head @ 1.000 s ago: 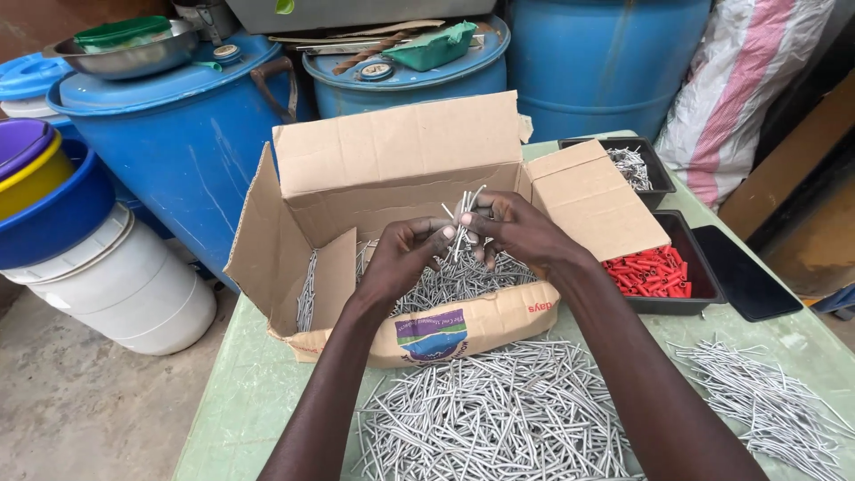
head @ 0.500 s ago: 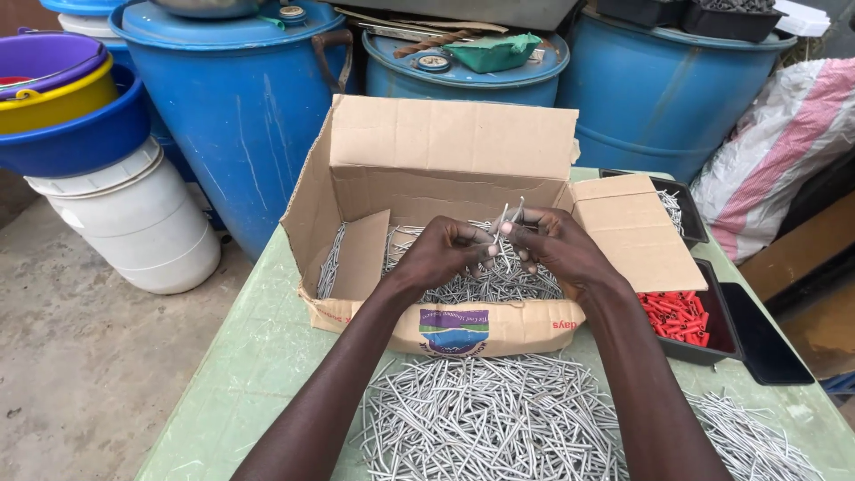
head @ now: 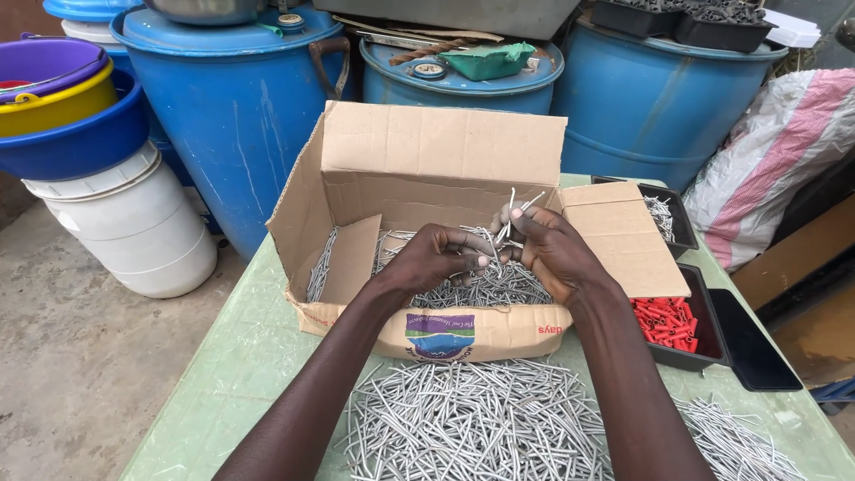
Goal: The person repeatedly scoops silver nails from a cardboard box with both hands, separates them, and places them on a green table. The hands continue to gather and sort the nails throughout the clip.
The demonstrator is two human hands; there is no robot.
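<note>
Both hands (head: pixel 499 254) grip nails (head: pixel 515 214) over cardboard box (head: pixel 445 147).

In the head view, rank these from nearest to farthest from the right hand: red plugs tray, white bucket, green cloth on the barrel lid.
From the right hand:
1. Red plugs tray, just to its right on the table.
2. Green cloth, behind the box on a barrel lid.
3. White bucket, far left on the floor.

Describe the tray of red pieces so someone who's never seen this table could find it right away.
Start at the open cardboard box in the middle of the green table. Just right of the box's front corner sits a shallow black tray of small red plastic pieces. It is the only red among the grey nails.
</note>
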